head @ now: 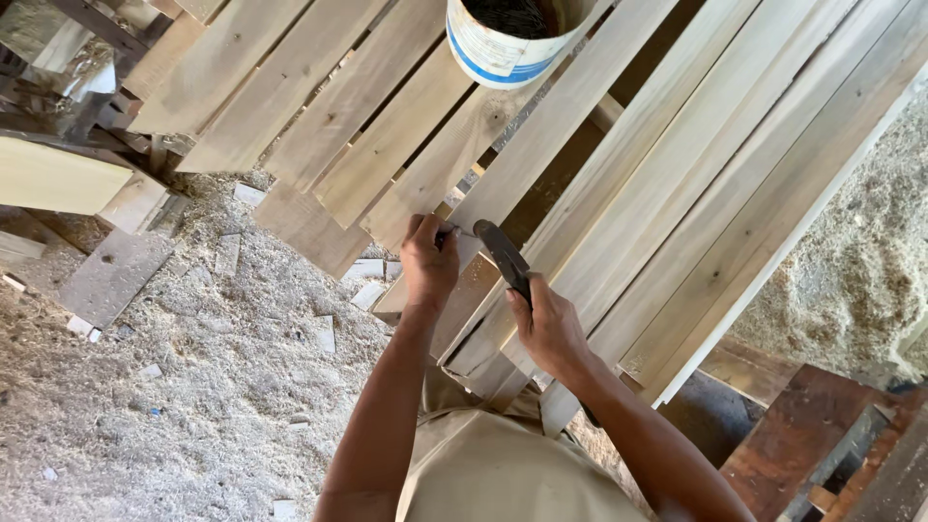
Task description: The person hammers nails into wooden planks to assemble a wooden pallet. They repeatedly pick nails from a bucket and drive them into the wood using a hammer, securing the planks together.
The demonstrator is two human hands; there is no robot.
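This is a rough woodworking shop or carpentry yard. Long pale sawn wooden planks (677,184) lie side by side in a slatted frame, and the ground (193,416) is thick with pale sawdust and shavings, strewn with small flat wooden offcuts (325,333). A white plastic bucket with a blue band (503,43) stands on the planks, and a dark-headed hammer (505,256) is in use.

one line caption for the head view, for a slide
Left hand pinches a nail on pale wooden slats while the right hand grips a hammer, bucket above.
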